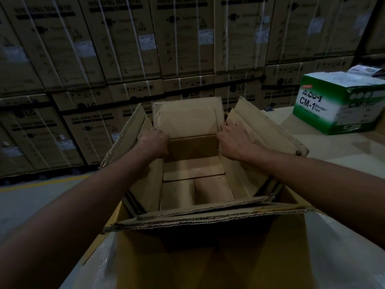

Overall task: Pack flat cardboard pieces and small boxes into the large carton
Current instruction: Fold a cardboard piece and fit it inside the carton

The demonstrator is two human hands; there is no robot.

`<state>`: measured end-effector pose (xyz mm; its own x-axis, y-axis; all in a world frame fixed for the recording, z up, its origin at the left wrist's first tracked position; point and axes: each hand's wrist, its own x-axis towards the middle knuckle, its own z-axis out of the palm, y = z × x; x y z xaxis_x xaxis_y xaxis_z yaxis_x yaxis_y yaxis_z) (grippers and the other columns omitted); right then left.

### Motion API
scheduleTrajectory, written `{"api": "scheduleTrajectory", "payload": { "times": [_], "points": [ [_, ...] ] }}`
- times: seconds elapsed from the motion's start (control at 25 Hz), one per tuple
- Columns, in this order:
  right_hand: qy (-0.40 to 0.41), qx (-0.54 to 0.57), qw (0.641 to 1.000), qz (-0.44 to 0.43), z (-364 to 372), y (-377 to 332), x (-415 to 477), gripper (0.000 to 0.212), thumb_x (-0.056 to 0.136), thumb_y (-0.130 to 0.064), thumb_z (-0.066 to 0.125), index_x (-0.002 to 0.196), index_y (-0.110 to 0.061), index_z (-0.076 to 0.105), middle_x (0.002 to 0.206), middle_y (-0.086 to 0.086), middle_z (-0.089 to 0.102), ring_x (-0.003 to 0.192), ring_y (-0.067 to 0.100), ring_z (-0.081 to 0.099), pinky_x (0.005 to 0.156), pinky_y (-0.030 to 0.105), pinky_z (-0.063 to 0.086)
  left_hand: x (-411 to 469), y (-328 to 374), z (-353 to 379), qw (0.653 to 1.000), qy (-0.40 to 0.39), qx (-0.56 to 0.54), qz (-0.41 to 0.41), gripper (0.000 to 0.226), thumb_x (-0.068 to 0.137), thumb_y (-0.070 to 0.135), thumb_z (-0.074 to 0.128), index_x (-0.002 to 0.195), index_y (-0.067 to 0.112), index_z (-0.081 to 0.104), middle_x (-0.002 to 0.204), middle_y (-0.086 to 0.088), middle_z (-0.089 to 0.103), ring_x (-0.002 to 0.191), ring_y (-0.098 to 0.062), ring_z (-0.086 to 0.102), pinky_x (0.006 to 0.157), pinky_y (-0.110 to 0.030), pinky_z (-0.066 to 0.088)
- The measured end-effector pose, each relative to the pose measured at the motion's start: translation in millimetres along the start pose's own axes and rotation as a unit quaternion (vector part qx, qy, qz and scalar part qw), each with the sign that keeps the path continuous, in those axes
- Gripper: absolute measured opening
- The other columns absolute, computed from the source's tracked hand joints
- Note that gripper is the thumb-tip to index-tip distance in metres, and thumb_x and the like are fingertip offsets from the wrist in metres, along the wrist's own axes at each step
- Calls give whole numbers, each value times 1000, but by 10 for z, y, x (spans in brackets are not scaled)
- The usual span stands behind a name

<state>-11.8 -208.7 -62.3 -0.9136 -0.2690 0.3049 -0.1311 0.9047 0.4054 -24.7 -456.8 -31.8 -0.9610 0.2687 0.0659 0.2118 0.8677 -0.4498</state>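
Note:
A large brown carton [208,257] stands open right in front of me, its near flap hanging toward me. A smaller open cardboard box [193,170] sits in its far half, lined with flat cardboard pieces [187,122] that stand along its walls. My left hand [155,142] grips the top of the box's left wall. My right hand [235,140] holds the top of the right wall, fingers over a flat piece leaning there. More flat sheets lie on the box's bottom.
A green and white tape box [337,105] stands on the pale surface at the right. Stacked washing machine cartons [125,49] form a wall behind. Grey floor with a yellow line [41,184] lies to the left.

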Motion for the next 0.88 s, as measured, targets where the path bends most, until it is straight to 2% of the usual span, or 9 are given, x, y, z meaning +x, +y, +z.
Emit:
{"api": "scheduleTrajectory", "payload": {
  "times": [0.08,0.2,0.32,0.48,0.68,0.88],
  "points": [
    [2,13,1000,-5,-55,-46,-25,17,89,-32,61,100,-21,67,105,5,58,101,22,46,81,40,37,-58,78,-44,999,-10,-47,-3,35,93,42,64,119,19,60,102,0,57,96,-21,59,84,-37,55],
    [-21,27,999,-8,-157,-65,-71,15,91,-33,60,100,-21,64,103,4,58,92,20,40,82,40,37,-118,222,-97,989,-24,-149,-2,45,90,51,66,122,21,58,100,2,54,95,-19,56,80,-36,50],
    [-40,71,997,9,-276,-65,-125,18,92,-35,59,104,-22,63,109,4,58,100,22,47,90,44,40,-222,300,-186,986,25,-161,21,41,91,51,65,120,21,60,102,1,61,91,-17,58,67,-31,44],
    [-47,151,987,11,-425,30,-297,33,90,-45,63,117,-28,65,117,-1,62,110,23,54,93,43,43,-422,360,-332,981,66,-179,39,43,92,53,62,124,24,59,109,1,63,96,-17,61,68,-32,50],
    [11,236,971,43,-691,181,-653,42,91,-52,67,128,-33,62,119,-7,65,110,15,58,85,37,51,-864,494,-661,974,126,-181,42,46,92,54,61,127,25,58,110,3,66,93,-16,63,63,-29,49],
    [80,319,943,57,-860,517,-1346,36,92,-54,64,124,-36,64,115,-13,68,105,9,60,86,35,52,-1463,925,-939,931,214,-296,21,38,93,53,60,123,30,59,112,8,67,94,-12,63,72,-35,57]
  ]
}}
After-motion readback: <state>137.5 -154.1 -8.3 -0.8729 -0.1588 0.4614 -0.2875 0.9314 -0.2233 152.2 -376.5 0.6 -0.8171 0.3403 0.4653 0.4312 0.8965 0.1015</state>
